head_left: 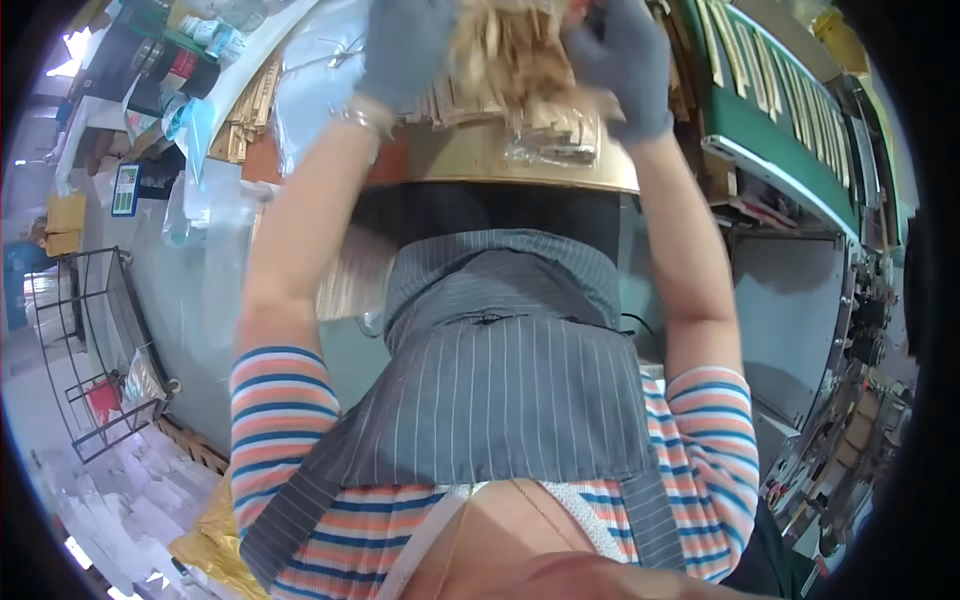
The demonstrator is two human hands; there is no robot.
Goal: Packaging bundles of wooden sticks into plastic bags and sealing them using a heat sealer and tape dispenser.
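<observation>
Grey-gloved hands beside thin, tan, woody strips

A pile of thin pieces lies on the desk between the left hand and the right hand; plastic packaging lies left, a platform bearing strips right.

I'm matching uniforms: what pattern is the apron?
The apron is dark grey with thin pale stripes, seen in the head view.
</observation>
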